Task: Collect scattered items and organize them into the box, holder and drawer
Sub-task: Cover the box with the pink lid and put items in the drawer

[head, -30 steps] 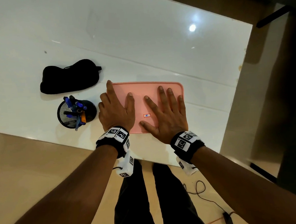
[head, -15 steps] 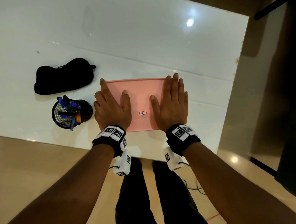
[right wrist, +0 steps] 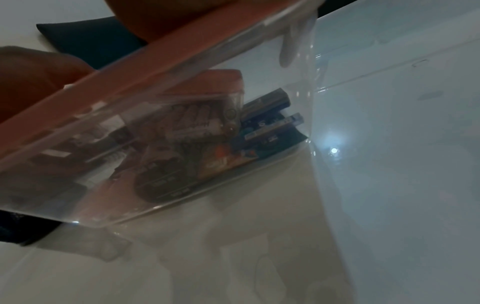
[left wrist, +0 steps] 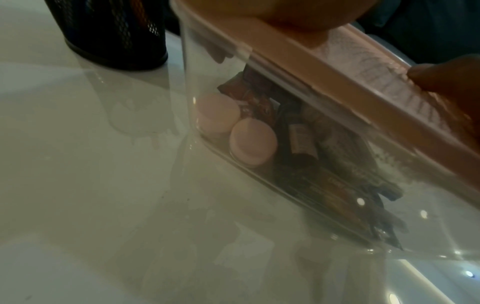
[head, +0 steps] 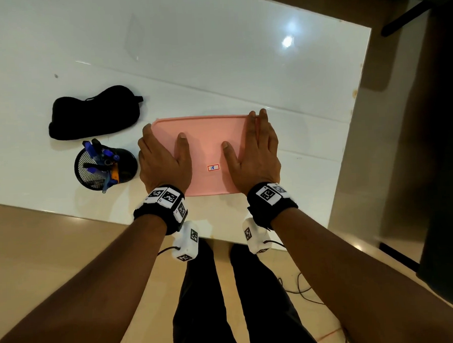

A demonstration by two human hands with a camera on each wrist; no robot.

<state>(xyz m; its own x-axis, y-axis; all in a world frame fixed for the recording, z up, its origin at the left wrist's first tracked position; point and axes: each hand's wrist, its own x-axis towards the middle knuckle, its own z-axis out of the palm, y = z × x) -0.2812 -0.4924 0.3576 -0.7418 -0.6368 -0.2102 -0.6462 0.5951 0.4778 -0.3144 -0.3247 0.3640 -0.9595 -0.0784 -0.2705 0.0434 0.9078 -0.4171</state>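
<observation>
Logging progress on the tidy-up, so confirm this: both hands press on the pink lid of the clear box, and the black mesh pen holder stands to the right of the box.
One detail is wrong. The pen holder stands left of the box, not right; the head view shows it. Both the left hand and right hand do rest on the pink lid.

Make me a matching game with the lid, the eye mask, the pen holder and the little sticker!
Things:
1. lid
2. eye mask
3. pen holder
4. sticker

Descriptions:
A. black mesh, pens inside
B. pink, under both hands
C. between the two thumbs
D. soft, black, flat on the table

Pairs: 1-B, 2-D, 3-A, 4-C
</observation>
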